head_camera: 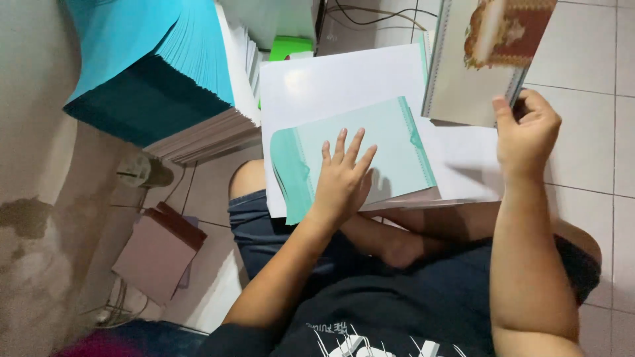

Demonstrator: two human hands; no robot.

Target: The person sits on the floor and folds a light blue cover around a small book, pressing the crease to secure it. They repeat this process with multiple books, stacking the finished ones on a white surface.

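A: Near end first. Your left hand (pixel 342 177) lies flat, palm down, fingers spread, pressing on the mint-green sheet (pixel 370 155). Not gripping it, just resting on top.

B: Where's that sheet sitting?

A: On the white board (pixel 317 82) across your lap, directly under the left palm. The sheet has a darker green scalloped band on its left edge and a thin trim strip on its right edge. Could be more than one sheet stacked there; I can't tell from this angle.

B: Right hand?

A: Your right hand (pixel 526 129) is raised, closed on the lower corner of the patterned cards (pixel 476 59). Thumb on the near face, fingers wrapped behind. Cards are grey-white with a red-brown ornamental print, tilted up off the board, right of the mint sheet and apart from it.

B: Further out?

A: Beyond and left of your left hand, a tall tilted stack of turquoise paper (pixel 152 66) on top of a greyish-pink paper stack (pixel 205 135). Just past the board, something bright green (pixel 290 46). Well left of your left elbow, a pink-brown booklet (pixel 157 254) on the tile floor (pixel 589 53).
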